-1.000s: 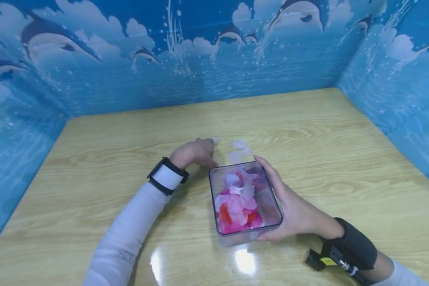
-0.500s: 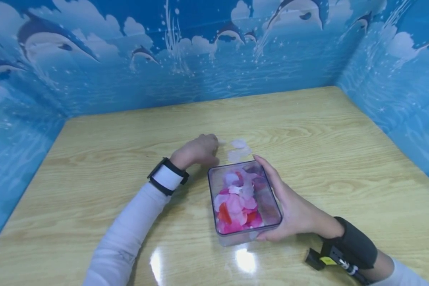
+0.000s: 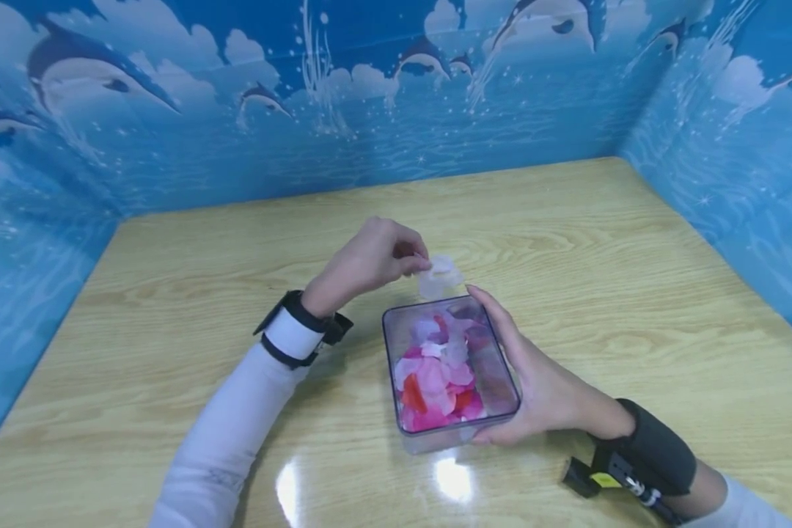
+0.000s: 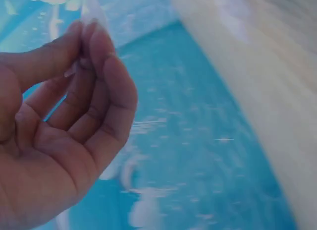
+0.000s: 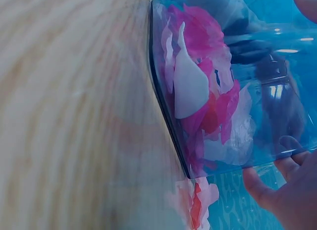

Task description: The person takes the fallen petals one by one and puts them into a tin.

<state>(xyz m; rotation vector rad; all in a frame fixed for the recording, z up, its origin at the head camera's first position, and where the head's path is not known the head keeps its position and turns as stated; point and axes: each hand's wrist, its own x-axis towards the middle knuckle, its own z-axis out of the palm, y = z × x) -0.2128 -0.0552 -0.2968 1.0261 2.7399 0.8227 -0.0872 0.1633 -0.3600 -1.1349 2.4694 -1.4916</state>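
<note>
My left hand (image 3: 372, 257) is raised over the table beyond the box's left corner. In the left wrist view its thumb and fingertips pinch a thin whitish petal (image 4: 95, 13). My right hand (image 3: 534, 381) grips the right side of a clear square plastic box (image 3: 435, 443) with a dark rim, thumb and fingers spread along its wall. Inside lie artificial petals (image 3: 435, 378) in pink, white, lilac and red, also visible through the box wall in the right wrist view. Just behind the box, pale loose petals (image 3: 435, 284) lie on the table, close to my left fingertips.
The wood-grain table (image 3: 633, 293) extends around the box on every side. Blue dolphin-print cloth (image 3: 369, 154) walls it off at the back, left and right. Dark straps with devices sit on both wrists, the right one's device (image 3: 610, 469) near the tabletop.
My left hand has come up from the tabletop and moved slightly right, a whitish petal now between its fingertips. The right hand and the box have stayed in place.
</note>
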